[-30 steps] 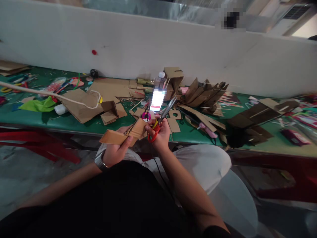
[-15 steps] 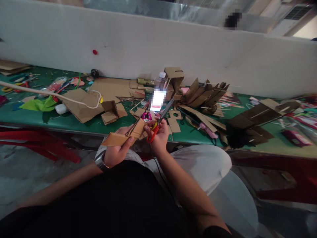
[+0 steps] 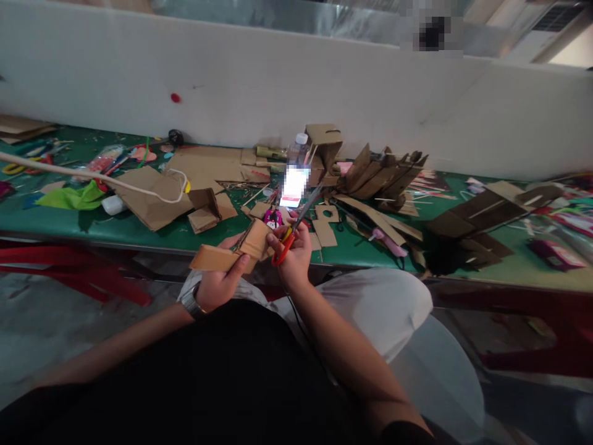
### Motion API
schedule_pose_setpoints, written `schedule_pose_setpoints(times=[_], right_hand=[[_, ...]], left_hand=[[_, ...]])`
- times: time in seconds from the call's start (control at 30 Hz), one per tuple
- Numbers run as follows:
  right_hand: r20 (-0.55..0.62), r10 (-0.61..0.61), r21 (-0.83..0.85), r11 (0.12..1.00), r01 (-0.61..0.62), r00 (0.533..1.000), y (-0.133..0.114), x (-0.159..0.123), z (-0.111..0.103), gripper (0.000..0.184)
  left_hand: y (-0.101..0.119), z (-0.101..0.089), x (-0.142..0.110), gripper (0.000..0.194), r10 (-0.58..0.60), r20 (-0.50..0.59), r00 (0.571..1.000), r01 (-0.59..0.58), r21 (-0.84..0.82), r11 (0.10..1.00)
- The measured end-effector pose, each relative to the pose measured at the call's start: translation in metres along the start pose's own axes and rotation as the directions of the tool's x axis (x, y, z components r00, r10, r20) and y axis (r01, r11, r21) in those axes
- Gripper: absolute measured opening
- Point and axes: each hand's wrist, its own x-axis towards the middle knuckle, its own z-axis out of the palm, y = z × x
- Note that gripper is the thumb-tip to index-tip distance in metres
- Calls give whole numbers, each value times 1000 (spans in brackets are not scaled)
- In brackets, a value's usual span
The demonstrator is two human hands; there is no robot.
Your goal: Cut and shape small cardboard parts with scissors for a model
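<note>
A folded piece of cardboard [image 3: 254, 240] is gripped by my left hand [image 3: 221, 281], thumb on its near face and fingers behind. My right hand [image 3: 296, 250] is closed around scissors [image 3: 283, 248] with orange and yellow handles, their blades pointing up and away from me. The right fingertips also touch the right edge of the cardboard. Just beyond my hands on the green table [image 3: 259, 224] are a pink-and-white item [image 3: 273, 217] and a phone with a lit screen [image 3: 293, 188]. Behind the phone stands a clear bottle [image 3: 300, 148] with a white cap.
Slotted cardboard shapes [image 3: 384, 173] stand at the back, right of centre. A cardboard construction [image 3: 491, 216] and a purple box [image 3: 556, 254] lie farther right. Flat cardboard [image 3: 151, 194], green cloth [image 3: 76, 196] and a pale cable [image 3: 69, 170] are at left. A white wall [image 3: 278, 80] rises behind.
The cardboard has turned slightly, so more of its broad face shows toward me. My right hand and the scissors have shifted a little left and down.
</note>
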Motion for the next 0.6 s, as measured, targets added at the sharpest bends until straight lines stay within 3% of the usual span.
schedule_pose_setpoints(times=[0.43, 0.6], right_hand=[[146, 109, 39, 993, -116, 983, 7, 0, -2, 61], [121, 115, 56, 991, -122, 986, 6, 5, -3, 59]], left_hand=[[-17, 2, -7, 52, -248, -9, 969, 243, -168, 955], [-25, 2, -7, 54, -300, -40, 953, 289, -171, 942]])
